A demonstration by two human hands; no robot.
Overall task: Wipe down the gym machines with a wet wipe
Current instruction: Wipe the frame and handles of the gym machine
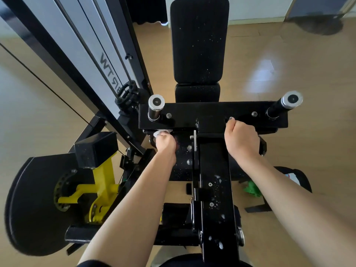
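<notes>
While the right hand [241, 139] grips the glossy crossbar [212, 114], the left hand [165, 143] clutches a crumpled wipe [157, 133].

Bright, even daylight fills the room, and a pale patch of glare lies on the wooden floor [264, 74] to the right of the black back pad [199, 39]. Shadows are soft and faint. The wide lens bends the upright frame [63, 54] at the left edge, and the near forearms look stretched and slightly soft.
</notes>
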